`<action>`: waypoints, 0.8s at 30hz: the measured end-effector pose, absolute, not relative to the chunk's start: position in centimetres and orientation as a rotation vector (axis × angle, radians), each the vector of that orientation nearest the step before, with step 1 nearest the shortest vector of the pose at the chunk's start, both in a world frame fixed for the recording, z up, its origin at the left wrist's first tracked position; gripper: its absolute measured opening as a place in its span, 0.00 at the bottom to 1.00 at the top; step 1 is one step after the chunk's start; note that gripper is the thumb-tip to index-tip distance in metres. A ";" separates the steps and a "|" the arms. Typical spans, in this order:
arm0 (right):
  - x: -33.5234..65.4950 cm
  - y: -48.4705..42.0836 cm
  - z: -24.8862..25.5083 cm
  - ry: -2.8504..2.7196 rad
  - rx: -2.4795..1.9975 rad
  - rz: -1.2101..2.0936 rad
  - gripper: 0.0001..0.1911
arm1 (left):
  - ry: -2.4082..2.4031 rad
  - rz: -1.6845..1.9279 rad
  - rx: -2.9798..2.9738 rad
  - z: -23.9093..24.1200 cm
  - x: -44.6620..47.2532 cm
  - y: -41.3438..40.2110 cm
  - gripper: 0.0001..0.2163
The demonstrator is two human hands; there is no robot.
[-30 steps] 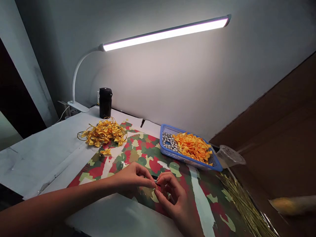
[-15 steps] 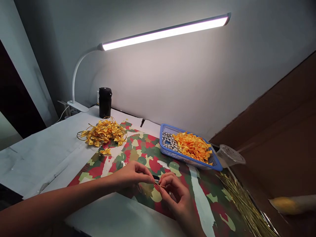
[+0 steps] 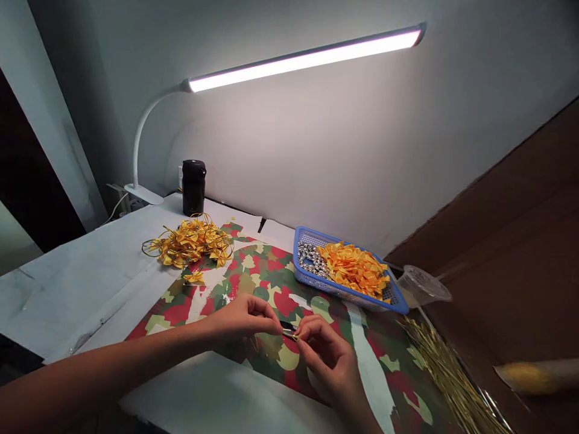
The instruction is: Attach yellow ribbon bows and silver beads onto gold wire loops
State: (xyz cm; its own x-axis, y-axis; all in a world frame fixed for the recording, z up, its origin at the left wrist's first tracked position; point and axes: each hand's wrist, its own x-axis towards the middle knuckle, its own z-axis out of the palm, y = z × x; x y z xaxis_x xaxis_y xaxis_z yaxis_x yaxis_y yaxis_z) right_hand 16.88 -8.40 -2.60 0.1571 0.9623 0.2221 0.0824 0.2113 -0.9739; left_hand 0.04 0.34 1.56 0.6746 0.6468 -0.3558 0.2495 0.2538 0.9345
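Observation:
Over the patterned sheet [image 3: 253, 289], my left hand [image 3: 248, 316] pinches one part of a thin gold cord [image 3: 290, 336]. The cord's other end sits in the fingertips of my right hand [image 3: 328, 355], a short gap away. Just behind the fingertips shows a small dark object [image 3: 287, 325], too small to make out. Yellow ribbon bows with looped gold cords form a pile [image 3: 192, 244] beyond my left hand. One yellow bow [image 3: 194, 278] lies apart, nearer to me.
A blue basket [image 3: 348, 293] holds silver beads [image 3: 312, 260] and orange-yellow ribbon pieces [image 3: 353, 265]. Loose gold cords [image 3: 447, 374] lie at right, by a clear plastic cup [image 3: 423, 283]. A black flask [image 3: 193, 188] and a lit lamp [image 3: 307, 60] stand at the back.
My right hand has shifted slightly to the right. The cord between the fingertips now looks folded closer together, where a loose end stuck out before.

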 end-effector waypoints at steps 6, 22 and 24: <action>16.8 -8.7 -2.5 -1.311 -1.291 0.858 0.14 | 0.834 0.328 1.406 1.7 -0.5 -0.3 0.22; 16.8 -8.7 -2.0 -1.429 -1.361 0.700 0.10 | 0.765 0.281 1.341 1.0 0.1 -0.3 0.11; 16.7 -8.7 -2.1 -1.466 -1.361 0.645 0.08 | 0.790 0.285 1.353 1.0 0.1 -0.2 0.11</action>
